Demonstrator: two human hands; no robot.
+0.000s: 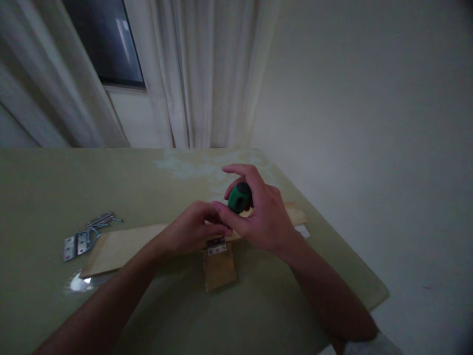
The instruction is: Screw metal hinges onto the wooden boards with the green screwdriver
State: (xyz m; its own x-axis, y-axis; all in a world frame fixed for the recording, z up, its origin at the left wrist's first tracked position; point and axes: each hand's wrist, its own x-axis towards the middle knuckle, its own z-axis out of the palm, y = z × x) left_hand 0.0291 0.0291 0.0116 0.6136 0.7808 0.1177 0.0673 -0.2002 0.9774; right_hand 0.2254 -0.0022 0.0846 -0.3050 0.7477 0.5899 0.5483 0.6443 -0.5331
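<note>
My right hand is curled round the green and black handle of a screwdriver, its index finger stretched out past the handle. The screwdriver's shaft and tip are hidden behind my fingers. Close beside it, my left hand has thumb and fingers pinched together just above a metal hinge; whatever they grip is hidden. The hinge lies between a long wooden board and a small wooden block, which hangs out on the near side of the board. Both hands are over the board.
At the left end of the board lie a loose metal hinge and several screws. Something white shows by the board's right end. The greenish table meets a wall on the right and curtains behind.
</note>
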